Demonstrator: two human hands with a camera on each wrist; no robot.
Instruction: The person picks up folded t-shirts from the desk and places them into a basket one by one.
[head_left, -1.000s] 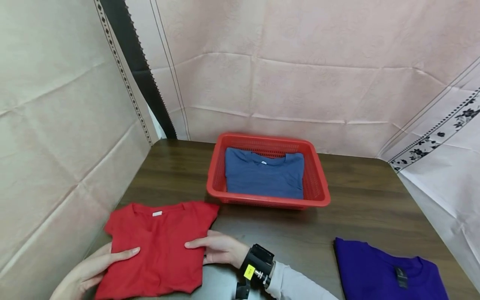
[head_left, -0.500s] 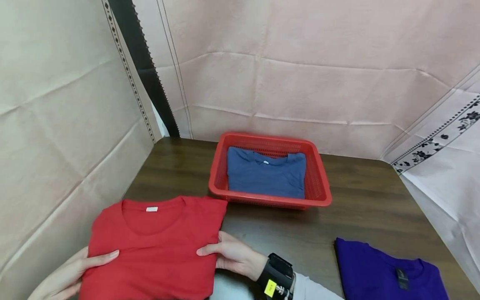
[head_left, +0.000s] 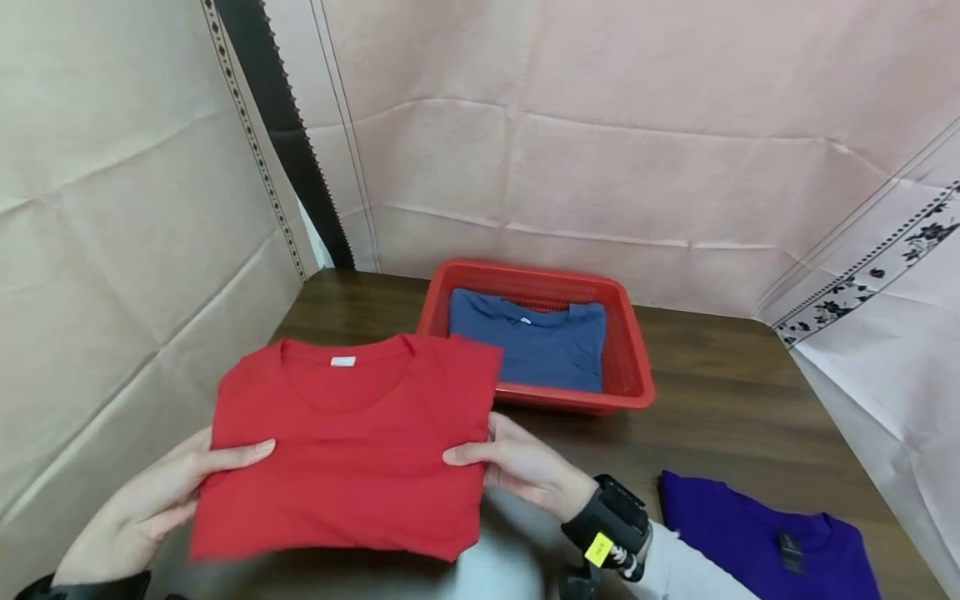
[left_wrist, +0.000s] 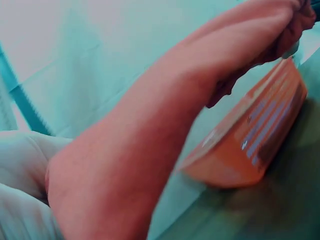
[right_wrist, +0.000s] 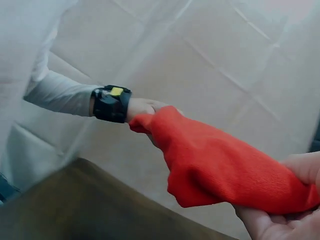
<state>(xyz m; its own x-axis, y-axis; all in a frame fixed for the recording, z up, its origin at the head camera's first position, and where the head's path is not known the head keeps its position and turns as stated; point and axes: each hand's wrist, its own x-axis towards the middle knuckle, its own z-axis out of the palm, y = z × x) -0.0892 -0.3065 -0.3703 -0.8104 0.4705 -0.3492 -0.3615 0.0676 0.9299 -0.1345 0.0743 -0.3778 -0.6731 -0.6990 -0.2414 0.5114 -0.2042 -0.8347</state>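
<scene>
A folded red T-shirt hangs in the air over the table, its collar and white label facing up. My left hand pinches its left edge, thumb on top and fingers underneath. On the opposite edge my right hand grips in the same way. The shirt's far right corner overlaps the red basket in the head view. Inside that basket lies a folded blue T-shirt, partly covered from sight by the red one. In the right wrist view the red T-shirt sags between both hands.
A folded purple T-shirt with a dark label lies at the right front of the wooden table, beside my right forearm. Pale cloth sheets hang behind the table and along both sides.
Both hands have lifted the red T-shirt from the front left and carried it forward and right toward the basket. Its front now looks smoother. The blue and purple shirts stay put.
</scene>
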